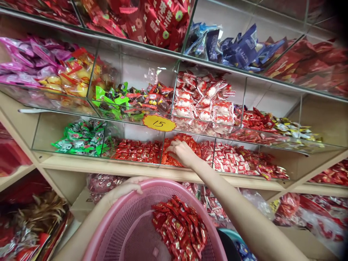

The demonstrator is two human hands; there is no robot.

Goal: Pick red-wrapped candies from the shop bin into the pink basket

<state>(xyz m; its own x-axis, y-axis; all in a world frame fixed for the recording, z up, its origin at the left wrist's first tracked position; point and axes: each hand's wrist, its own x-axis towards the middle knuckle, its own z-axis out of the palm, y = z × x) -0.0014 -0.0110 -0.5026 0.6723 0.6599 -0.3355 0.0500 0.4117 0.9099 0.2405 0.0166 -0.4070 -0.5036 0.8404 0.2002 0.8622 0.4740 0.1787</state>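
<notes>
My left hand [127,188] is closed over the far rim of a pink plastic basket [108,232], which tilts towards me. Inside it, on the right, lies a heap of red wrapped candies [181,228]. My right hand [181,151] is at a bottom-row shelf compartment with orange-red wrapped candies [190,141]. Its fingers are curled together, and whatever they may hold is hidden. Left of it lie darker red wrapped candies [138,150]; on its right are red-and-white ones [231,159].
Clear dividers and front panels edge the shelf bins. A yellow price tag [159,123] marked 15 hangs above my right hand. Green candies [81,136] sit at lower left, white-and-red packets [203,96] above. Bagged goods [106,185] lie under the shelf, behind the basket.
</notes>
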